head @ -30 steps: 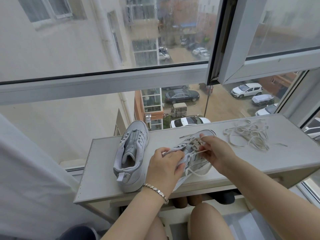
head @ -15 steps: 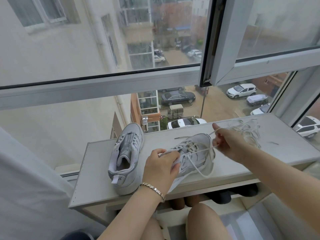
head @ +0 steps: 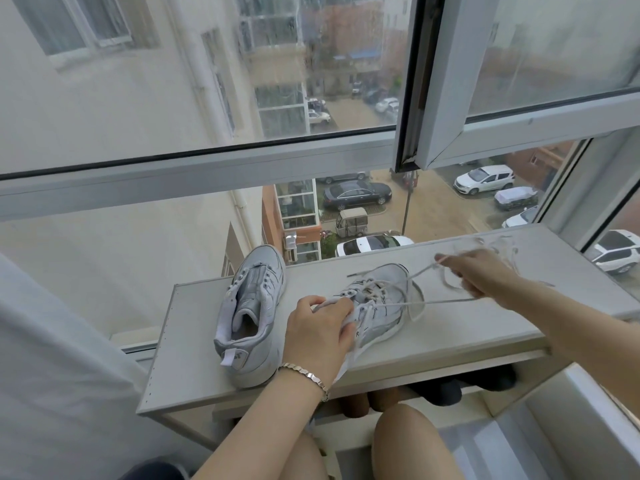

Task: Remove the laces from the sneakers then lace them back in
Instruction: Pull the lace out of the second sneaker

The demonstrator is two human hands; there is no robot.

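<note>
- The left hand [head: 318, 337] grips the rear part of the laced sneaker [head: 381, 299]; its fingers and thumb are curled round the shoe's opening and hold it on the shelf [head: 450, 327].
- The laced sneaker lies tilted on its side, with the toe pointing toward the window [head: 207, 161].
- The right hand [head: 485, 275] is to the right of this shoe, above the shelf. Its fingers are clenched round the lace [head: 443, 301], which is drawn in two strands from the eyelets to the hand. The hand is a little blurred.
- The bare sneaker [head: 249, 313] stands upright at the left, just beside the left hand, with no lace in its eyelets.
- The loose lace [head: 502, 242] lies in a heap on the shelf behind the right hand, blurred.
- A bracelet [head: 308, 374] is on the left wrist.
</note>
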